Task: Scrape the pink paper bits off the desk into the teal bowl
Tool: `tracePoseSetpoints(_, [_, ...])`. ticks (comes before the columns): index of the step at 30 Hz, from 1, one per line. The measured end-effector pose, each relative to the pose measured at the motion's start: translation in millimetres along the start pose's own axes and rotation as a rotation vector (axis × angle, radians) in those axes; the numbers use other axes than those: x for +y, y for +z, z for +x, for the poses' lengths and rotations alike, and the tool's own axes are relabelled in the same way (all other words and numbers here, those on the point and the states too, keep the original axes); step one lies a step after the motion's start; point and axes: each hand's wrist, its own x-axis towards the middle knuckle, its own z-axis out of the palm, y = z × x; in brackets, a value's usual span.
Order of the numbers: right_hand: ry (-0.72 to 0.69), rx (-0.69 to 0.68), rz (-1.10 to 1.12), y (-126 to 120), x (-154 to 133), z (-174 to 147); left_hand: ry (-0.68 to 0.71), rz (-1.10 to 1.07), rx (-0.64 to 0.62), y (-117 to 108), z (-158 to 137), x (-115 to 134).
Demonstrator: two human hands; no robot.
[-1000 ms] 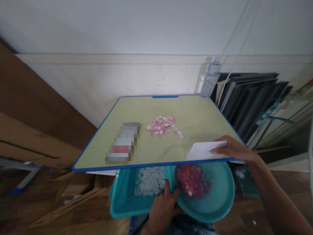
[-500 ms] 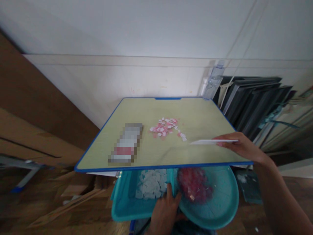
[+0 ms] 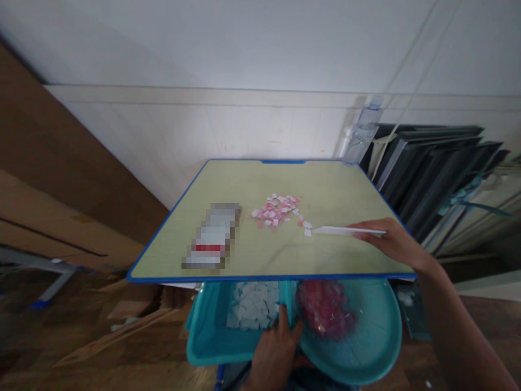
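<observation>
My right hand [image 3: 393, 241] is closed on a flat white blade-like tool [image 3: 334, 231] with a slanted end. Its tip points left, low over a yellow-green board [image 3: 244, 255], and meets a few small white square pieces [image 3: 307, 228]. Left of these lies a loose heap of pink and white pieces [image 3: 279, 209]. Below the board's front edge, my left hand [image 3: 274, 350] straddles the touching rims of a rectangular teal basket [image 3: 197, 342] and a round teal basin [image 3: 393, 353]. White flat pieces [image 3: 254, 304] fill part of the basket; pink-red clear pieces [image 3: 325, 309] lie in the basin.
A pixelated phone-shaped object [image 3: 214, 236] rests on the board's left side. Behind the right rear corner stands a clear plastic bottle [image 3: 364, 133]. Dark flat panels [image 3: 431, 163] lean at the right, and cardboard [image 3: 61, 206] stands at the left.
The tool has moved left across the board, its tip coming up to the small white pieces. My left hand stays at the rims. The view has shifted slightly.
</observation>
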Motion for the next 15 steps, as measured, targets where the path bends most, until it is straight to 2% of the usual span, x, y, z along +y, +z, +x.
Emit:
tracePoseSetpoints(6, [-0.032, 0.005, 0.001, 10, -5, 12, 0.009, 0.013, 0.020, 2, 0, 0])
tracePoseSetpoints(8, [0.005, 0.017, -0.009, 7, -2, 11, 0.012, 0.024, 0.041, 3, 0, -1])
tracePoseSetpoints(12, [0.094, 0.028, -0.024, -4, 5, -3, 0.011, 0.032, -0.007, 3, 0, 0])
tracePoseSetpoints(15, [0.196, 0.115, -0.056, -9, 6, -19, 0.005, 0.023, -0.027, 1, 0, 0])
